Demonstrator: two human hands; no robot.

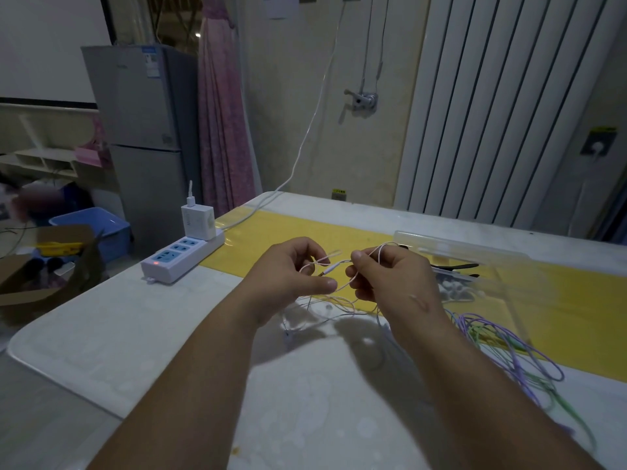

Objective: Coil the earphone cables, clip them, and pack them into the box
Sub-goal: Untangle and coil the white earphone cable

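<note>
Nearest on the white tablecloth, a loose tangle of purple and green earphone cables lies to the right, uncoiled. Above the cloth, both hands work a white earphone cable. The left hand has its fingers curled, pinching one short loop. The right hand pinches the strand between thumb and forefinger, and the jack plug hangs between the two. The rest of this cable trails slack on the cloth beneath the hands.

Judging by that slack, coiling has only just begun (one loop at most is formed). The next move calls for the right hand to feed even turns into the left hand's pinch without snagging the trailing strands.

Just beyond the right hand, a clear plastic box sits on the yellow mat, with black clips and white earphones inside. Farther left stands a power strip.
</note>
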